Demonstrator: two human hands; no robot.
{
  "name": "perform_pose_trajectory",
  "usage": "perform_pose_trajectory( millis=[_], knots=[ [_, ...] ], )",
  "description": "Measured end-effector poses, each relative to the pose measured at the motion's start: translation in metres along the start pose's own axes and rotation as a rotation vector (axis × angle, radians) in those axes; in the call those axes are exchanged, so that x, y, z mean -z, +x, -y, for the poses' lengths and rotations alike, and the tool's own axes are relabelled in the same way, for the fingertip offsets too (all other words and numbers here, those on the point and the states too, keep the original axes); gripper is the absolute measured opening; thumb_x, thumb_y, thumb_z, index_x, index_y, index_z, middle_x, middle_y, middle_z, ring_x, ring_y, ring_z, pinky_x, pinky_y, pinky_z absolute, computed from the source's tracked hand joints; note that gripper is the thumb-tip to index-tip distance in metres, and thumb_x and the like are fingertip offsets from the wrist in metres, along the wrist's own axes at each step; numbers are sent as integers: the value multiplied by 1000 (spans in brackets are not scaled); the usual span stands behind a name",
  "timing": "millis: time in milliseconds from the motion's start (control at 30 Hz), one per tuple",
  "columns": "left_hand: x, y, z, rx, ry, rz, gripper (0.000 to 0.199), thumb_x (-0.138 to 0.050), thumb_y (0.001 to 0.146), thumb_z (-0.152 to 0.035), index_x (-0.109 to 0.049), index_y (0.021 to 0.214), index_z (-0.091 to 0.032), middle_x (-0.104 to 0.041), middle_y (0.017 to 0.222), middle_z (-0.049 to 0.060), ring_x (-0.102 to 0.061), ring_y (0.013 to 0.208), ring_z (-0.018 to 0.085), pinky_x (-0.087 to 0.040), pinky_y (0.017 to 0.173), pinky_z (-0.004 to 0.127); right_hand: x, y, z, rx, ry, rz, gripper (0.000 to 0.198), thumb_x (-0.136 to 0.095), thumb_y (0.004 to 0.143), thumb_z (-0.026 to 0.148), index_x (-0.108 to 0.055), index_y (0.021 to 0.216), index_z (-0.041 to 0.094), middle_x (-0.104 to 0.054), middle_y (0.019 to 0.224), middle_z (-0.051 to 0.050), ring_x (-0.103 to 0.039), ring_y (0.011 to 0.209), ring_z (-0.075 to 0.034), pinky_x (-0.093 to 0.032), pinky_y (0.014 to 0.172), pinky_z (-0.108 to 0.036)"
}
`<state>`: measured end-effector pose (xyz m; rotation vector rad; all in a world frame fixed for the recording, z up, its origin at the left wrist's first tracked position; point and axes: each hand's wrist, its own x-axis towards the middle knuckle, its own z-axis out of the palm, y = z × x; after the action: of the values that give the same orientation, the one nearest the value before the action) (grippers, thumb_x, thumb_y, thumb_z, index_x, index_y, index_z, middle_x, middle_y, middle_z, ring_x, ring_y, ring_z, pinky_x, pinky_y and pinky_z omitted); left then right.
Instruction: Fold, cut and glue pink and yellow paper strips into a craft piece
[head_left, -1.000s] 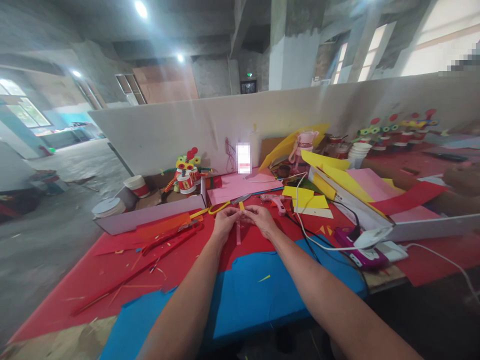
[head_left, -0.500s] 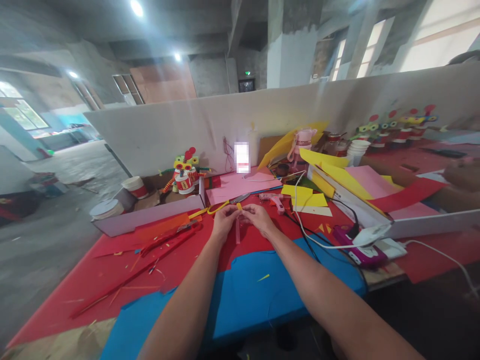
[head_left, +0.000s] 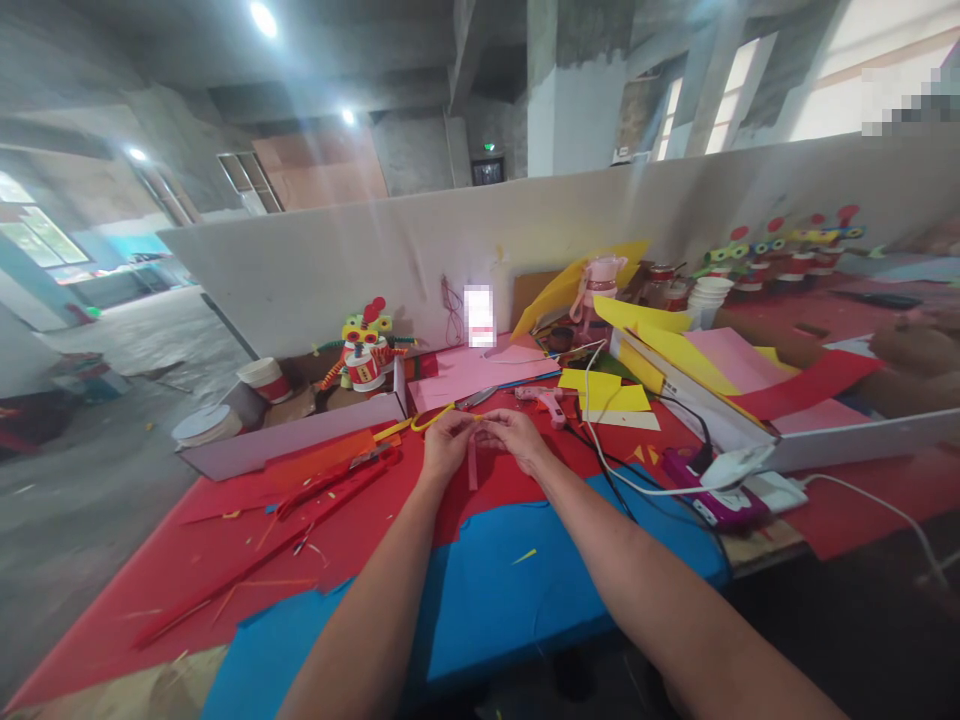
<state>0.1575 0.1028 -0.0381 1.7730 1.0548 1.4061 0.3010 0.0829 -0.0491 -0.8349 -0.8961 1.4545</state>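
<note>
My left hand (head_left: 444, 447) and my right hand (head_left: 517, 438) meet over the red sheet, fingertips pinched close together. Between them is a narrow pink paper strip (head_left: 472, 472), its lower end hanging down. A small yellow piece shows at the fingertips, mostly covered by them. Just beyond my left hand lie yellow-handled scissors (head_left: 433, 417), blades pointing away to the right. A pink glue gun (head_left: 550, 404) rests past my right hand. Pink paper sheets (head_left: 480, 370) lie farther back.
A shallow box (head_left: 300, 437) at left holds paper-cup robot figures (head_left: 366, 365). Yellow sheets (head_left: 615, 392), white cables and a purple power strip (head_left: 694, 485) are on the right. Red-handled scissors (head_left: 315, 488) lie left, blue sheet (head_left: 517, 590) in front. Someone's blurred hand (head_left: 919, 350) shows far right.
Both hands stay together on the strip. The yellow piece at the fingertips shows less now. The view has shifted slightly, and a person's hand has appeared at far right.
</note>
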Motion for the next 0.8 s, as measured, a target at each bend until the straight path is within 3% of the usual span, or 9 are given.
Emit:
perform_pose_trajectory(
  millis=[200,367,600,700,800],
  knots=[
    [4,0,-9,-212,228,129,15,-62,77,-23,-77,79,-27,-71,78,7,-60,79,22,-46,78,34,10,2,0,-25,48,86,33,-85,58,30,-73,86,16,-74,77,-4,-71,66,-15,-59,75,-32],
    [7,0,-9,-276,344,171,23,-55,83,-23,-77,88,-27,-70,81,8,-60,80,21,-45,75,32,12,1,6,-34,88,103,29,-83,61,32,-74,82,15,-75,80,-6,-71,70,-17,-58,79,-35],
    [7,-2,-13,-234,271,177,20,-60,78,-24,-76,91,-25,-71,90,8,-60,89,23,-45,84,35,8,-2,9,4,77,110,34,-85,59,36,-73,82,15,-73,81,-4,-69,75,-15,-58,81,-33],
    [4,-2,-14,-124,124,76,21,-61,79,-28,-74,95,-24,-71,93,6,-62,90,22,-45,87,33,6,-2,9,21,62,54,32,-85,58,34,-72,81,16,-72,79,-3,-68,72,-14,-58,78,-31],
    [3,-3,-12,-9,32,-14,18,-60,82,-36,-70,89,-22,-69,83,3,-61,80,19,-46,77,28,4,-1,9,47,52,-12,29,-84,59,32,-71,81,18,-72,79,-1,-68,70,-14,-59,75,-31]
  ],
)
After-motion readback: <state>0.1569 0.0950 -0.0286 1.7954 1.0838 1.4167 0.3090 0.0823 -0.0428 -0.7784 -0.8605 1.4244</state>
